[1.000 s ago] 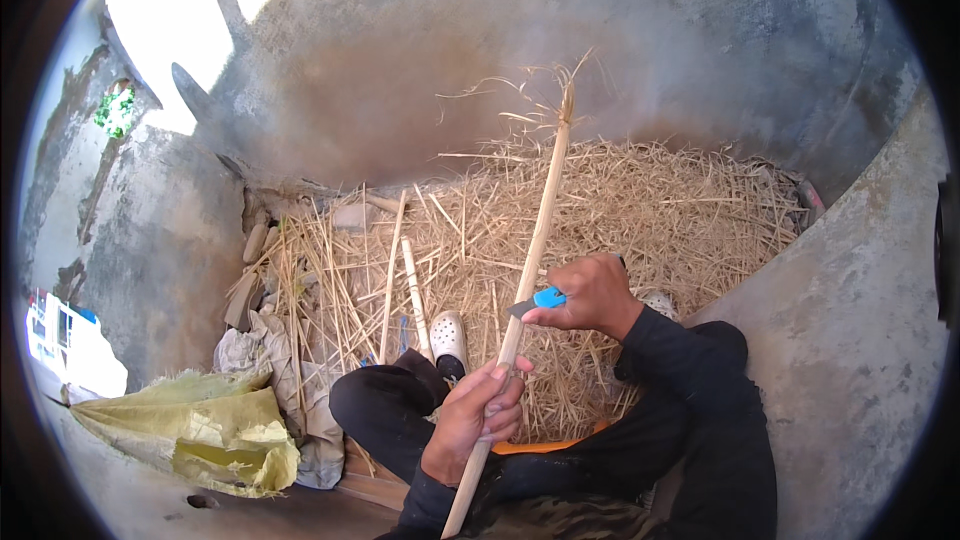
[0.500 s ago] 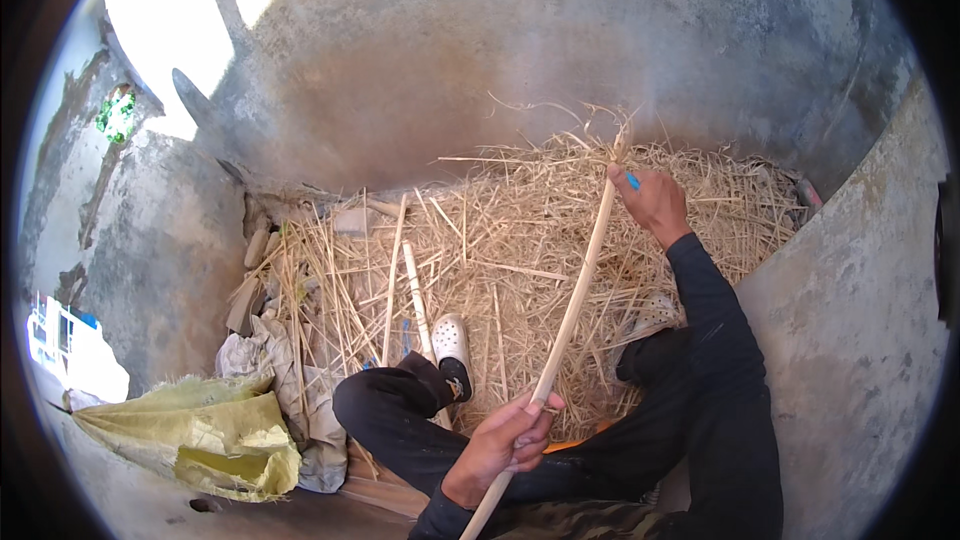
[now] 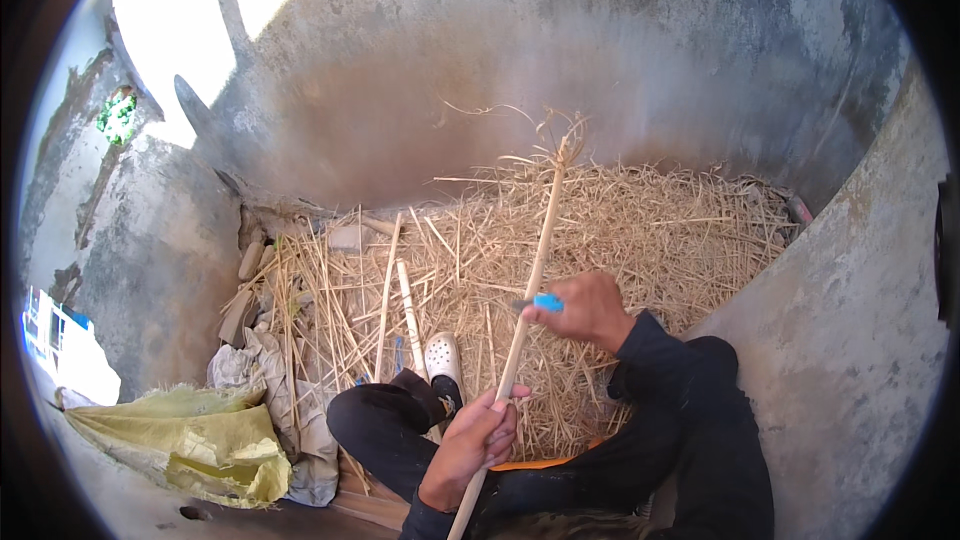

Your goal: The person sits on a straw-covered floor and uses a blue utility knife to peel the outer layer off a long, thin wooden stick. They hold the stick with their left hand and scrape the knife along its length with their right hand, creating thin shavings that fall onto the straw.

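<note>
A long pale strip of wood or bamboo (image 3: 535,275) slants up and away from me, with curled shavings (image 3: 563,145) clinging to its far end. Low in the view, my left hand (image 3: 478,443) is wrapped round its near part. My right hand (image 3: 590,310) grips a blue-handled knife (image 3: 546,303). Its dark blade meets the strip around mid-length, a short way beyond my left hand. Most of the handle is hidden in my fist.
Dry shavings (image 3: 650,230) heap over the floor against the concrete wall (image 3: 480,50). Several loose strips (image 3: 389,290) lie to the left, by my white clog (image 3: 442,355). A torn yellow sack (image 3: 190,440) and a whitish sack (image 3: 310,440) rest at the lower left.
My right hand has come from the strip's far end down toward my left hand, with the blue-handled knife. The strip's far end has swung left and stands more upright.
</note>
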{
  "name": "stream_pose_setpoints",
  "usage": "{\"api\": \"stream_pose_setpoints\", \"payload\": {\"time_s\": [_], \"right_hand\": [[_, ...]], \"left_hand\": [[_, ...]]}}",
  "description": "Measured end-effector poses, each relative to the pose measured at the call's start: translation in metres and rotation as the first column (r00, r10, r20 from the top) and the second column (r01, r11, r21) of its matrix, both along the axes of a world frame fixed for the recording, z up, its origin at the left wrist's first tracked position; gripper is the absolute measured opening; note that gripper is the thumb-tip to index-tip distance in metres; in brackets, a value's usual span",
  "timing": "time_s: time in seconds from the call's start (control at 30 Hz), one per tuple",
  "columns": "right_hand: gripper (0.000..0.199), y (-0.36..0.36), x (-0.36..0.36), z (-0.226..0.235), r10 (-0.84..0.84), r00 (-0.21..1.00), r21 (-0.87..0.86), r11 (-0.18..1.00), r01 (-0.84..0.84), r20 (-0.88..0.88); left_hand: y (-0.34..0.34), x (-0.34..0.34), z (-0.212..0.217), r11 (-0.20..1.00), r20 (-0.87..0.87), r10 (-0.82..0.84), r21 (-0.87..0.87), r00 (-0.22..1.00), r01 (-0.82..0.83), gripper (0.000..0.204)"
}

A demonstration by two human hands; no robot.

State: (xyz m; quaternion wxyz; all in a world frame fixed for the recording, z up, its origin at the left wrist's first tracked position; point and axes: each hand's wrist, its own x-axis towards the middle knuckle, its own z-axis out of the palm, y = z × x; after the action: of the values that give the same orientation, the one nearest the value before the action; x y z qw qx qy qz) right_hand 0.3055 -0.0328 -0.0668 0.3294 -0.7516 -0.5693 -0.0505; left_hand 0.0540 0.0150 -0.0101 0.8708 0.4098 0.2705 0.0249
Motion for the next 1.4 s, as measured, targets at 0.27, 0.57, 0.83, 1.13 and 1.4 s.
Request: {"api": "stream_pose_setpoints", "payload": {"time_s": [0.27,0.57,0.83,1.13,1.4], "right_hand": [[0.078,0.012,0.078,-0.005,-0.253,0.967,0.006,0.967,0.253,-0.021],[0.072,0.005,0.063,-0.004,-0.192,0.981,0.033,0.981,0.193,-0.016],[0.079,-0.002,0.144,-0.008,-0.467,0.879,0.056,0.884,0.464,0.092],[0.07,-0.015,0.007,0.02,-0.004,1.0,0.02,1.0,0.005,-0.024],[0.069,-0.003,0.019,0.009,-0.071,0.996,0.0,0.997,0.071,-0.056]], "left_hand": [[-0.01,-0.001,0.009,0.996,-0.026,-0.078,0.041,0.997,0.079,0.04],[-0.02,-0.015,0.012,0.992,-0.062,-0.092,0.079,0.994,0.097,0.039],[-0.033,-0.02,0.013,0.987,-0.058,-0.162,0.006,0.985,0.163,0.036],[-0.007,-0.013,0.007,0.998,0.009,0.026,-0.059,1.0,-0.026,0.034],[-0.013,-0.009,0.008,0.95,-0.051,0.028,0.311,0.998,-0.011,0.049]]}}
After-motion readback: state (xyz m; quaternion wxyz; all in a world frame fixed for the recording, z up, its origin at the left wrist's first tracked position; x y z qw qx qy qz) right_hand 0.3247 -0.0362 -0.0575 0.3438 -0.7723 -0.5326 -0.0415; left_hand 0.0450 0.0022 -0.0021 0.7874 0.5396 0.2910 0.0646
